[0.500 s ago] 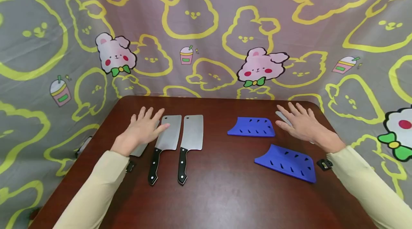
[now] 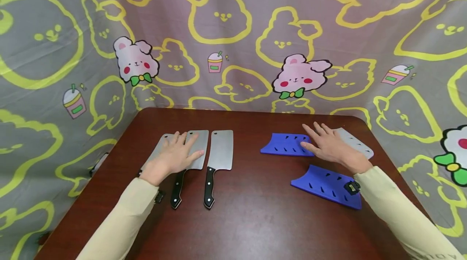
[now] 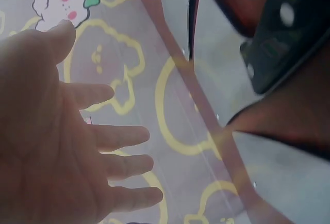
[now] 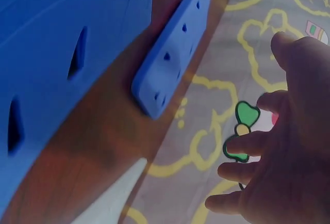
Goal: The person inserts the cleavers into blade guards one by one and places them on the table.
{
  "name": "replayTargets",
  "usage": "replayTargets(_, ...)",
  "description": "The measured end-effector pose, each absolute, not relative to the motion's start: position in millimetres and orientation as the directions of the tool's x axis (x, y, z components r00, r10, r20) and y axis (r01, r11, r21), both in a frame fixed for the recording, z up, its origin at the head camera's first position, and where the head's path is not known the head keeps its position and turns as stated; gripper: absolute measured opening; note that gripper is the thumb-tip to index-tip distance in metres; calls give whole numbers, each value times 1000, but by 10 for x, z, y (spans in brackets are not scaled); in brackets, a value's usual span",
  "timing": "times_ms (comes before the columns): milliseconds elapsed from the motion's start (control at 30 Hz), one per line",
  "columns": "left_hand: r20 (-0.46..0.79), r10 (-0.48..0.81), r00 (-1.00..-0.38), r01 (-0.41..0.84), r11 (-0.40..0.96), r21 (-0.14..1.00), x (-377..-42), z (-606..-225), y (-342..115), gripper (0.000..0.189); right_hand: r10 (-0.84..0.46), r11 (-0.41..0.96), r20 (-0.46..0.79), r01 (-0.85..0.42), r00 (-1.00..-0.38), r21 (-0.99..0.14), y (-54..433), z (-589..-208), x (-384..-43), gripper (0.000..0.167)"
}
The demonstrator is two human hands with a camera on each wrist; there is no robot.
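Three bare cleavers (image 2: 221, 150) lie left of centre in the head view, the left hand (image 2: 172, 157) overlapping two of them, fingers spread and empty. The right hand (image 2: 330, 144), fingers also apart, partly covers the upper blue sheath (image 2: 284, 144) and white sheath (image 2: 354, 145) at centre right. Hasty reaching could cut the left hand on an uncovered blade.

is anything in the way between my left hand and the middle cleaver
Nothing visible is: the left hand hovers partly over the middle cleaver in the head view, and no other object shows between them.
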State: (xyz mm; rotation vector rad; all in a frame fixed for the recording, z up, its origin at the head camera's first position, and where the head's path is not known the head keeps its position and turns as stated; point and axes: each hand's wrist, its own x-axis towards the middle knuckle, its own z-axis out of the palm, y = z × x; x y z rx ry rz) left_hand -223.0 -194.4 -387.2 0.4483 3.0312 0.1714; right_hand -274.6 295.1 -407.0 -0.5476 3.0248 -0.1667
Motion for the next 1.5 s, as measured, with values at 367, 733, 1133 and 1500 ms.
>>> replayTargets(367, -102, 333, -937, 311, 932, 186, -2023, -4057, -1806, 71, -388, 920, -130, -375, -912, -116, 2678, -4247, -2944, 86)
replayTargets(733, -156, 371, -915, 336, 918, 211, -1891, -4226, -1583, 69, -399, 916, -168, -383, -901, -121, 2612, -4301, -3056, 87)
replayTargets(1133, -232, 378, -896, 337, 921, 198, -1846, -4275, -1461, 59, -390, 919, -276, -355, -878, -170, 2584, -4368, -3106, 83)
replayTargets(1500, -266, 362, -893, 313, 927, 209, -1809, -4273, -1437, 70, -385, 922, -320, -343, -866, -179, 2581, -4316, -3082, 96)
